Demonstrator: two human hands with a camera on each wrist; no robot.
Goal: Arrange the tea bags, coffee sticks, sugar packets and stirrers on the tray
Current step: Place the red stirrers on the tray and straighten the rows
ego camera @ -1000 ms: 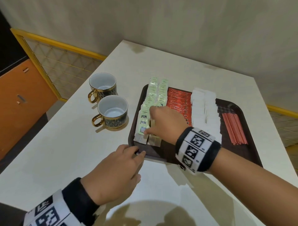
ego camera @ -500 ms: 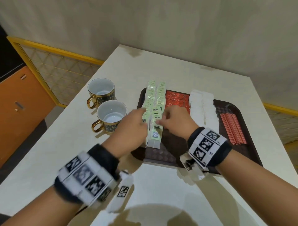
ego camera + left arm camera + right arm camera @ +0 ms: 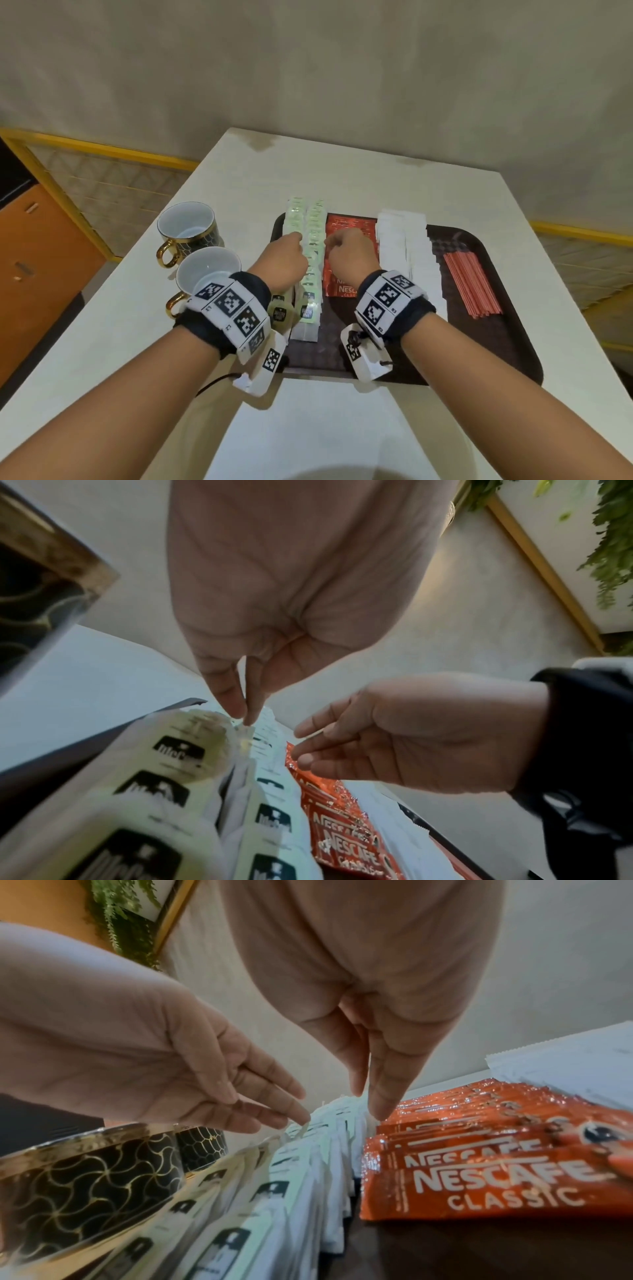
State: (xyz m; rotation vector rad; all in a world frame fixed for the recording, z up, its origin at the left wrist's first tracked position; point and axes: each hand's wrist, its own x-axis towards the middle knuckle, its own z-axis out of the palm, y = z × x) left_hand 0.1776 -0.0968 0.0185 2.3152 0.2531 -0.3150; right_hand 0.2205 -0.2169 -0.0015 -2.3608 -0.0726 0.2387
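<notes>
Mid-frame, the left hand (image 3: 286,255) pinches a tea bag (image 3: 247,730); the right hand (image 3: 349,253) hovers, fingers straight. A tug could topple the rows.

Head view looks down from above the tray (image 3: 513,359), wrist views sit low and close over it, facing forward; all share the tea bags (image 3: 313,246).

Both forearms reach toward 12 o'clock, roughly parallel, wrists banded. Left hand (image 3: 286,258) at 11 o'clock, fingers (image 3: 236,702) pointing down, tips pressed together in pinch. Right hand (image 3: 349,253) at 1 o'clock, just beside left, fingers (image 3: 380,1096) straight, angled downward, tips close together.
</notes>
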